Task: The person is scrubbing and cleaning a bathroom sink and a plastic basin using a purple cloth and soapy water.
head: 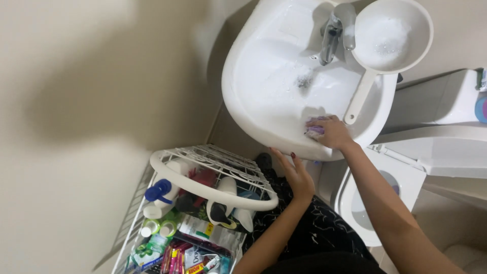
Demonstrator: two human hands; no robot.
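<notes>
My right hand (332,133) presses a purple sponge (315,125) against the inside front wall of the white wash basin (253,96). The basin is wet, with foam near the drain (303,80). My left hand (296,172) rests with fingers spread against the underside of the basin's front rim, holding nothing. A chrome tap (329,39) stands at the back of the basin. A white long-handled scoop (390,35) with soapy water lies on the basin's right rim, its handle pointing toward my right hand.
A white wire rack (213,175) stands at lower left, holding bottles, a blue pump dispenser (158,192) and packets. A white toilet (406,177) is at right, close beside the basin. A beige wall fills the left side.
</notes>
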